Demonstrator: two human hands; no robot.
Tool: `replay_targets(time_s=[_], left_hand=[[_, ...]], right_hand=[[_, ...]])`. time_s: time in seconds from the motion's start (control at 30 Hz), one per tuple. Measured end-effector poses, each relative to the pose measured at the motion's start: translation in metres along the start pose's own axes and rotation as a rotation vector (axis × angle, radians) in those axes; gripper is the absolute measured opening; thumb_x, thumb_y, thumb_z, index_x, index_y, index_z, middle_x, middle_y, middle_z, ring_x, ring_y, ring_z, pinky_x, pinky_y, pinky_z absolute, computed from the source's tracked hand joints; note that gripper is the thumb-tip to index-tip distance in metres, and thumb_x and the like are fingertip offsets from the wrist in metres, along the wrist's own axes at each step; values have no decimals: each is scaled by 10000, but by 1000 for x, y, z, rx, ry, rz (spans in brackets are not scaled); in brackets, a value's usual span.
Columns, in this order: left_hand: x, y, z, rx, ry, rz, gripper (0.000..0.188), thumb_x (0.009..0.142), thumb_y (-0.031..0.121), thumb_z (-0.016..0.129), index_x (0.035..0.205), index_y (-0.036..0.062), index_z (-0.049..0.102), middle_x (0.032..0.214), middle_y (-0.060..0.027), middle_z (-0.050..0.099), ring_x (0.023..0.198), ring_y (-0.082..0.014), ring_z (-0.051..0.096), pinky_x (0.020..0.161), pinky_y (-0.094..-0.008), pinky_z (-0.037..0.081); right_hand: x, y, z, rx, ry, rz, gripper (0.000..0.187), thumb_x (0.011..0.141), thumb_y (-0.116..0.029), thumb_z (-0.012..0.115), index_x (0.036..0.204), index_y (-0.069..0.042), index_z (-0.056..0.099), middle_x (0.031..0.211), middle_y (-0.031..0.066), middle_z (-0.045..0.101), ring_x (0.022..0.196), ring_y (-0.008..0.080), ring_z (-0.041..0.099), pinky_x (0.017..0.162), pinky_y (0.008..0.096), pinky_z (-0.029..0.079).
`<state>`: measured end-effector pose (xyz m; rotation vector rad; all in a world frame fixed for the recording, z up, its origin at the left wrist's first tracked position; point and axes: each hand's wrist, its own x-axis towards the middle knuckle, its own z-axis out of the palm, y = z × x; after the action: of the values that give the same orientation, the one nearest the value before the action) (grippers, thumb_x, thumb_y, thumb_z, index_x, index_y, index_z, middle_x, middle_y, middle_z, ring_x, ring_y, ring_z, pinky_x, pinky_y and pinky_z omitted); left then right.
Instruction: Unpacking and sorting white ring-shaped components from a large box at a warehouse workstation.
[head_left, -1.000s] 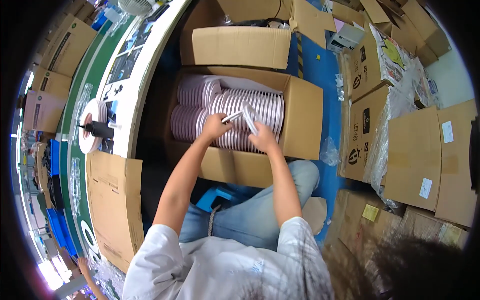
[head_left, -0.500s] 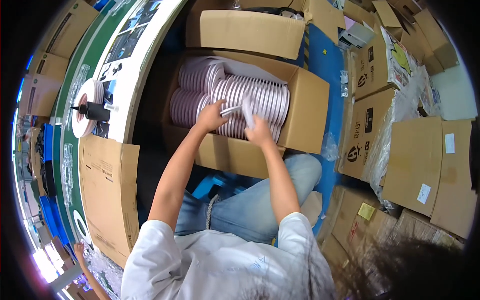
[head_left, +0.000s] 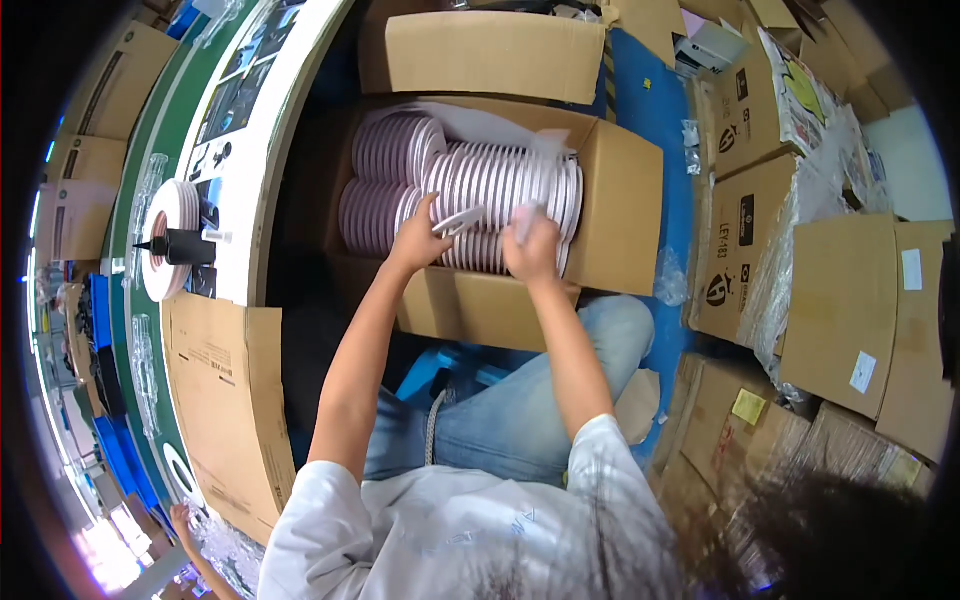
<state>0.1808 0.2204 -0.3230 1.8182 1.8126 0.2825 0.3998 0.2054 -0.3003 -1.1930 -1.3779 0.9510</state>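
From here, I have the left hand (head_left: 416, 240) pinching a white ring (head_left: 468, 214) at its 2 o'clock, over the carton (head_left: 620, 210); the right hand (head_left: 533, 246) grips blurred film (head_left: 547, 168) that, swept low, might snag packed discs (head_left: 478, 182).

R fingers (head_left: 514, 246) w/ clear plastic (head_left: 544, 172) now apart fr. white disc (head_left: 461, 220) in L fingers (head_left: 428, 208).
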Motion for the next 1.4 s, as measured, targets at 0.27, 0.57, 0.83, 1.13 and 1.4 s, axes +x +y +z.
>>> replay_targets(time_s=[0.27,0.57,0.83,1.13,1.4], left_hand=[[-1,10,3,-166,23,90,756,664,159,700,1338,103,360,688,-195,595,694,-348,634,642,-413,496],[6,35,20,-245,33,130,629,673,185,718,1233,29,477,861,-213,638,814,-339,646,744,-383,493],[-10,75,-74,-180,27,-23,290,695,150,687,912,-40,661,673,-179,627,635,-252,630,647,-352,487],[-6,86,-19,76,176,390,218,667,133,706,805,13,587,739,-164,615,695,-380,601,646,-432,488],[-4,97,-31,-155,378,289,194,657,145,691,761,23,581,726,-205,604,744,-398,601,674,-454,478]], right_hand=[[-11,35,-1,-94,118,-305,252,627,-196,624,784,-12,553,727,227,619,708,417,599,651,494,460],[-16,42,-19,-385,-291,-181,208,641,-169,593,770,-16,534,618,166,548,576,357,546,554,415,453],[-1,67,-26,212,-326,558,108,739,-159,593,725,-51,594,623,31,569,559,160,523,533,318,423],[-1,88,-14,112,-397,509,169,751,-166,605,784,-1,604,672,46,587,645,151,555,617,308,445],[-10,78,-6,-116,-359,367,244,745,-224,605,840,-2,636,780,194,638,759,277,615,703,387,451]])
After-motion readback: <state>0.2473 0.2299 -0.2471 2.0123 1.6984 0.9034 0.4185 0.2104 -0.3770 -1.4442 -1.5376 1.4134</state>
